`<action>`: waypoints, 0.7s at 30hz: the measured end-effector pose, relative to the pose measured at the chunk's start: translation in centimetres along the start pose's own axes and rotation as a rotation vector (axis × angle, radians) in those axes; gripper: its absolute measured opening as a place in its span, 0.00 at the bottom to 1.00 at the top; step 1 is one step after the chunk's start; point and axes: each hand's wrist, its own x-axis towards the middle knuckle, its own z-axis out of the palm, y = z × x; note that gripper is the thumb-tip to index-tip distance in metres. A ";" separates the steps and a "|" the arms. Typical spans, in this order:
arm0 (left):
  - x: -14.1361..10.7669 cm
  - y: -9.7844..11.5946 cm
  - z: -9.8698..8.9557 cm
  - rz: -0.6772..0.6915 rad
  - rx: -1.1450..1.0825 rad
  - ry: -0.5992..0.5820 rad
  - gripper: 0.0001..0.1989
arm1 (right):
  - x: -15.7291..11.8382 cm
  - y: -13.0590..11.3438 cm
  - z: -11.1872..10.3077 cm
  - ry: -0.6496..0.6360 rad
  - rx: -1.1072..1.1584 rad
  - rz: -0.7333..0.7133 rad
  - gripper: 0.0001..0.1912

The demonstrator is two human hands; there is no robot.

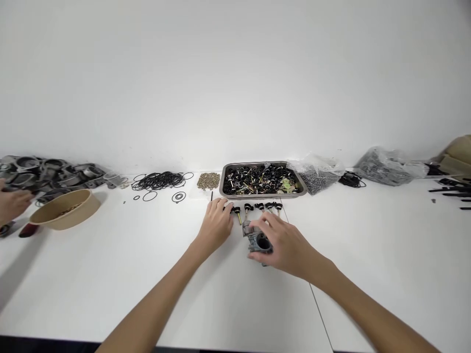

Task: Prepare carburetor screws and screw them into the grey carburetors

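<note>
My right hand (281, 240) grips a grey metal carburetor body (262, 242) a little in front of the parts tray, its round bore facing me. Beside it on the left, my left hand (217, 220) is closed, fingertips pointing down at the end of a row of small black-capped parts. A dark piece shows by those fingertips, but what they pinch is hidden. Closest to that hand is a black-capped part with a yellow stem (239, 215). Several more black-capped parts (260, 206) continue the row to the right, behind the carburetor.
Behind the row stands a metal tray (263, 197) of mixed small parts. Brass pieces (208, 181), black O-rings (162, 180) and a tan bowl (64, 218) lie leftward, near carburetor bodies (55, 171) and another person's hand (14, 203). Plastic bags of parts (390, 166) lie right.
</note>
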 end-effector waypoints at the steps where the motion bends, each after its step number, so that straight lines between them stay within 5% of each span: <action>1: -0.1 0.0 0.3 0.010 0.061 -0.030 0.15 | 0.1 0.1 -0.2 0.002 0.075 0.023 0.24; 8: 0.1 -0.7 0.3 -0.064 0.004 -0.180 0.14 | 0.2 1.4 -0.3 -0.189 0.512 0.101 0.30; 14: 0.3 -1.3 -0.6 -0.163 -0.113 -0.232 0.12 | 0.4 2.6 -0.2 -0.324 0.631 0.061 0.48; 21: -3.7 2.0 -5.7 -0.320 -0.393 0.014 0.08 | 0.7 3.9 0.2 -0.242 0.593 0.059 0.46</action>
